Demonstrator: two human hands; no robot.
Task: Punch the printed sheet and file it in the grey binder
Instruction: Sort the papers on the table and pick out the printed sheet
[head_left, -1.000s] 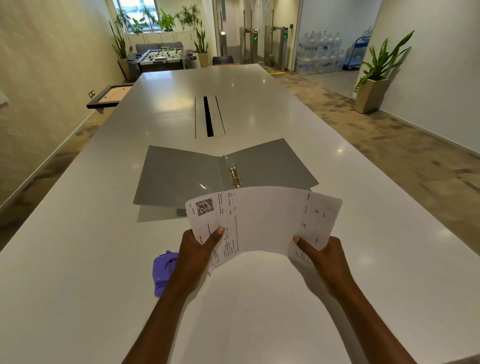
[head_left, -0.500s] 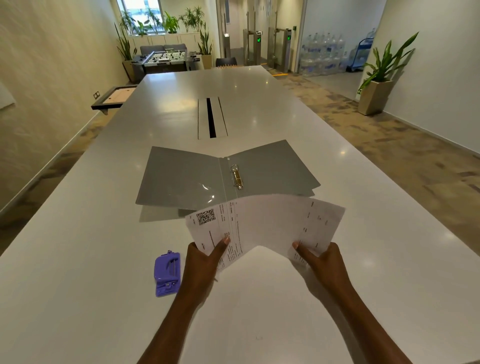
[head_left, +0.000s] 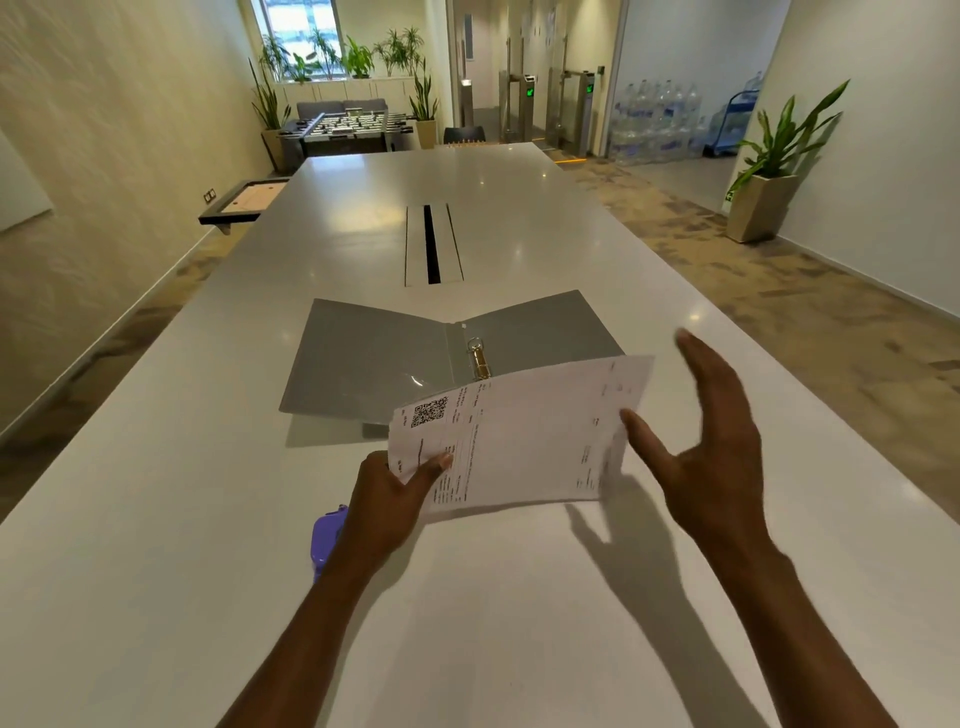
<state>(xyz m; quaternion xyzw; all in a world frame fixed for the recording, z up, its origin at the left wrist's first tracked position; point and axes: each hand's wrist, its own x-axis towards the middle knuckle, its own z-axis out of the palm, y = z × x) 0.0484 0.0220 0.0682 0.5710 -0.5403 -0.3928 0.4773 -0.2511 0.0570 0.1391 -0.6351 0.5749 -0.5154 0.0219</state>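
Observation:
The grey binder (head_left: 374, 358) lies open and flat on the white table (head_left: 156, 545), its gold rings (head_left: 480, 358) at the spine. The printed sheet (head_left: 524, 441), white with a QR code at its top left, hangs above the table just in front of the binder and covers part of the right cover. My left hand (head_left: 387, 499) pinches the sheet's lower left corner. My right hand (head_left: 711, 441) is off the sheet at its right edge, fingers spread. A purple hole punch (head_left: 327, 538) sits on the table, mostly hidden behind my left wrist.
A cable slot (head_left: 432, 244) is cut into the table beyond the binder. The table's left and right edges drop to carpet. A potted plant (head_left: 769, 171) stands by the right wall, and a foosball table (head_left: 348, 127) stands at the far end of the room.
My right hand has let go of the sheet and opened to its right. The sheet, curved between both hands before, now hangs flatter from my left hand alone.

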